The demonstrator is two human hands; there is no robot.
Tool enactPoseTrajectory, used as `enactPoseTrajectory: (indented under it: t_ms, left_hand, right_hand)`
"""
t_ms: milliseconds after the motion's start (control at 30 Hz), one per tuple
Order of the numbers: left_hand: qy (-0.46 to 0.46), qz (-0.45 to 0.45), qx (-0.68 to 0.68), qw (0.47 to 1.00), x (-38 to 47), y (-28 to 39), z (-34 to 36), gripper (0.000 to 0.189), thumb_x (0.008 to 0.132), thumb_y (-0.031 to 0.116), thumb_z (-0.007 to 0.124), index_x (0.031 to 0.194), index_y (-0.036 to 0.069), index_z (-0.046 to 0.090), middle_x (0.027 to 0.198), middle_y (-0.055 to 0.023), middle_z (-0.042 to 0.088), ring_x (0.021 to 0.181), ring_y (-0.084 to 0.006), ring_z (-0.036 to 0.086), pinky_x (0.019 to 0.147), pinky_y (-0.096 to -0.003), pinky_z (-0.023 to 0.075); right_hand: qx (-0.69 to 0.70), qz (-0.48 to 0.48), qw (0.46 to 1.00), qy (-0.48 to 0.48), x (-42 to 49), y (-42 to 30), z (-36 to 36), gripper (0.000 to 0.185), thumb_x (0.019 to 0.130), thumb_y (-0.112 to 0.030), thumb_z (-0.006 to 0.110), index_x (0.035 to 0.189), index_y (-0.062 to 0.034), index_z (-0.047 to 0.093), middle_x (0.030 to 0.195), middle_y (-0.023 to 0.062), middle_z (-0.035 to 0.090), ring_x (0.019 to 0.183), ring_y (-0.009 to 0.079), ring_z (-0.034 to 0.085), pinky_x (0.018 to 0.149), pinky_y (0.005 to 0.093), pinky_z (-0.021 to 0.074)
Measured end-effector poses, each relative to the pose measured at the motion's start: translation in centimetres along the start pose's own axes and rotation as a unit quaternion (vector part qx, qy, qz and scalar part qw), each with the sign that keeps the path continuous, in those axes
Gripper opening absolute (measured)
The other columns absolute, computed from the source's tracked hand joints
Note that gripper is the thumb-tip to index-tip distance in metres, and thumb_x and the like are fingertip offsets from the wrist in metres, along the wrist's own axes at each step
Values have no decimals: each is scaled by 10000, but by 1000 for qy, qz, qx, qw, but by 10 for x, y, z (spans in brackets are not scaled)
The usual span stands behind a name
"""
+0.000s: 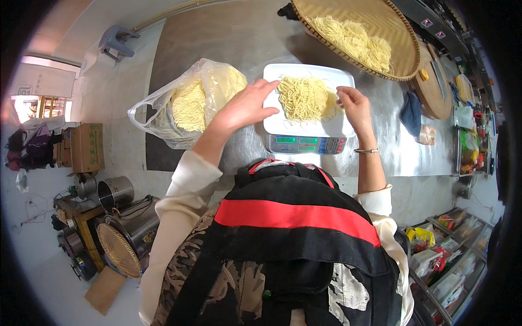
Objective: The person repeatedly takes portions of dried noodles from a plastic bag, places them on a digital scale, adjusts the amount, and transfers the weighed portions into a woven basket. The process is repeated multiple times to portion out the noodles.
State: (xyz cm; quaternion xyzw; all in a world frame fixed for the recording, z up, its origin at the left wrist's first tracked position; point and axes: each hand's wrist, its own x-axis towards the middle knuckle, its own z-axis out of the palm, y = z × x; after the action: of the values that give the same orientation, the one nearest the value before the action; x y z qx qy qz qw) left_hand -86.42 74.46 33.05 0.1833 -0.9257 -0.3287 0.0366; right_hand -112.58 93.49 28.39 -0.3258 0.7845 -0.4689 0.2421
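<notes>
A heap of yellow noodles (306, 99) lies on the white tray (310, 130) of a digital scale (308, 144). My left hand (253, 102) is over the tray's left edge, fingers apart, beside the noodles. At the right side of the heap is my right hand (354, 102), thumb and fingertips close together; whether they pinch a noodle strand cannot be told. Left of the scale, a clear plastic bag (212, 77) holds more yellow noodles (189, 106). A woven bamboo tray (391, 24) at the upper right bears further noodles (352, 42).
These things stand on a metal worktop (228, 36). To the right are a dark blue cloth (410, 113), a round wooden board (424, 91) and a knife (439, 77). A plastic stool (116, 42) is beyond the worktop's left side. Shelves with packets (448, 261) stand lower right.
</notes>
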Motion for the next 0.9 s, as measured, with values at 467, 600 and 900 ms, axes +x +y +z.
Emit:
enactPoseTrajectory:
  t_ms: [467, 600, 900]
  left_hand:
    - [-45, -92, 135, 986, 75, 26, 53, 375, 756, 205, 684, 1075, 9, 670, 912, -247, 699, 927, -392, 681, 827, -484, 534]
    - [0, -111, -22, 994, 76, 33, 41, 342, 758, 224, 704, 1041, 33, 710, 1019, -187, 724, 946, -354, 691, 849, -426, 538]
    - [70, -131, -508, 848, 68, 48, 12, 223, 865, 196, 765, 1002, 45, 676, 761, 24, 637, 519, -26, 483, 435, -186, 349]
  right_hand:
    - [62, -28, 997, 33, -15, -2, -20, 220, 945, -137, 638, 1091, 7, 718, 930, 93, 734, 803, 141, 697, 732, 271, 544]
    - [187, -62, 980, -34, 17, -5, -3, 316, 999, -224, 596, 1169, 31, 674, 1054, 97, 711, 952, 153, 669, 872, 281, 520]
    - [410, 151, 875, -210, 59, -7, 66, 801, 974, -700, 367, 1231, 15, 624, 1073, 101, 696, 932, 182, 669, 817, 318, 549]
